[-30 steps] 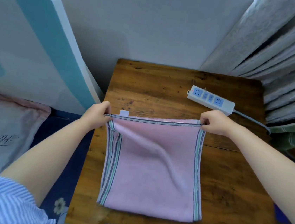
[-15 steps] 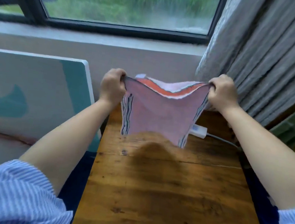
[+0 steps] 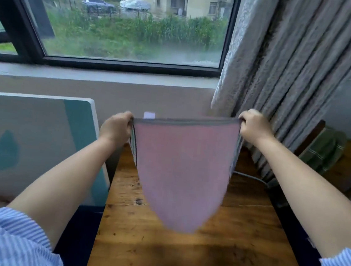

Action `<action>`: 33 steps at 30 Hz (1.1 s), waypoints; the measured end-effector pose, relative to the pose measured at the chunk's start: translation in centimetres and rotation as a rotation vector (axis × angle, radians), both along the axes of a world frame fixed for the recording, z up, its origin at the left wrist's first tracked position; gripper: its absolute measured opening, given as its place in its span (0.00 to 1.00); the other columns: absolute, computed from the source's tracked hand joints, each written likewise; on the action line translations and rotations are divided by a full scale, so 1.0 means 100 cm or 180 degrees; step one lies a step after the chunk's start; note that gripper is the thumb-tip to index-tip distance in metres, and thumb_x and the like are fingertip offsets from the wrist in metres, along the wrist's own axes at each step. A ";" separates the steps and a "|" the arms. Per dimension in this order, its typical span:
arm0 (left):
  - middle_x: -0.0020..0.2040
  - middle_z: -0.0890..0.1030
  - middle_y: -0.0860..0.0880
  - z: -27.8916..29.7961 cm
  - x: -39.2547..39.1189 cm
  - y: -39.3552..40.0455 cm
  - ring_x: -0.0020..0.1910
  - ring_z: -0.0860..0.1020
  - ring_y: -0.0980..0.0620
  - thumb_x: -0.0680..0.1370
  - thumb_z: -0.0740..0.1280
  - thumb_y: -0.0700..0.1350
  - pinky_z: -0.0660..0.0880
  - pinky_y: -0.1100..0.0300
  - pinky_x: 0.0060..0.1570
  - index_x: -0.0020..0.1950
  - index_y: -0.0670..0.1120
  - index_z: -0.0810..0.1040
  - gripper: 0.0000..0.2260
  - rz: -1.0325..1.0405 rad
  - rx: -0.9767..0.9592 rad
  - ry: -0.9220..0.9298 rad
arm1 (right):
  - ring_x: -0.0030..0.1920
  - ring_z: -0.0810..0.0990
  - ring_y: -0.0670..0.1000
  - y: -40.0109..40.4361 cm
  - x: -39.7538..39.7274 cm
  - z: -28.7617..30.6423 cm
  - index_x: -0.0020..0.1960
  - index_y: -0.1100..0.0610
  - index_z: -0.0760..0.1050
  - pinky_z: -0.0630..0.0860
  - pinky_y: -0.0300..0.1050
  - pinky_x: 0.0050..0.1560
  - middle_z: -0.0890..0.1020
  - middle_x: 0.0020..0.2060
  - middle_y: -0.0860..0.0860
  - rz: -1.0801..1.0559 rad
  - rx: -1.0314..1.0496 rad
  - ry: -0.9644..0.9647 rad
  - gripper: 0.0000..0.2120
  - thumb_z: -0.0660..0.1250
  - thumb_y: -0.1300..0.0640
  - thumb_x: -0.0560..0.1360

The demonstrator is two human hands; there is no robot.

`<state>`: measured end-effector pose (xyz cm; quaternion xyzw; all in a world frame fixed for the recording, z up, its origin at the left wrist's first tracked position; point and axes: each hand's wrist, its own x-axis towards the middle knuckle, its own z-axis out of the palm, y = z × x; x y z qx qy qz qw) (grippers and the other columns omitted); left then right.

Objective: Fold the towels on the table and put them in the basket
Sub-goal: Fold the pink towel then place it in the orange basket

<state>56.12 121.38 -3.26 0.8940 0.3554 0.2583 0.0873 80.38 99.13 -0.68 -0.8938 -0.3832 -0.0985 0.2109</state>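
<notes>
The left hand (image 3: 117, 127) and the right hand (image 3: 251, 128) each pinch a top corner of the pink towel (image 3: 182, 170) hanging above the table (image 3: 243, 261), so keep both corners level and lower it flat.

Left hand (image 3: 116, 126) and right hand (image 3: 253, 126) hold pink towel (image 3: 182, 173) aloft.

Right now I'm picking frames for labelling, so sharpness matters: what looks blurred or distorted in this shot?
Head view: the pink towel smears at its hanging lower end, while the left hand and right hand gripping its top corners stay fairly crisp; the wide lens bows the window frame; a soft shadow falls on the table.
</notes>
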 end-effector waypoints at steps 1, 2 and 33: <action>0.55 0.79 0.36 -0.002 0.000 0.002 0.53 0.76 0.37 0.79 0.58 0.37 0.71 0.50 0.48 0.57 0.37 0.76 0.11 0.0002 -0.0012 0.0170 | 0.58 0.73 0.63 -0.001 0.001 -0.003 0.55 0.67 0.76 0.71 0.54 0.56 0.76 0.54 0.66 0.0011 -0.0083 0.0044 0.15 0.55 0.65 0.74; 0.55 0.79 0.37 -0.003 -0.001 0.002 0.53 0.76 0.37 0.79 0.58 0.37 0.71 0.50 0.48 0.57 0.37 0.76 0.11 0.0013 0.0017 0.0131 | 0.58 0.73 0.64 -0.001 0.002 -0.005 0.55 0.67 0.76 0.71 0.54 0.55 0.76 0.54 0.66 -0.0020 0.0049 -0.0011 0.14 0.57 0.66 0.74; 0.36 0.75 0.43 -0.039 0.003 0.010 0.39 0.70 0.46 0.74 0.63 0.36 0.66 0.59 0.38 0.38 0.40 0.75 0.05 0.0238 -0.1673 -0.0027 | 0.51 0.77 0.60 0.007 0.014 -0.044 0.54 0.67 0.77 0.71 0.45 0.49 0.80 0.52 0.64 0.0291 -0.0561 0.0856 0.12 0.59 0.67 0.74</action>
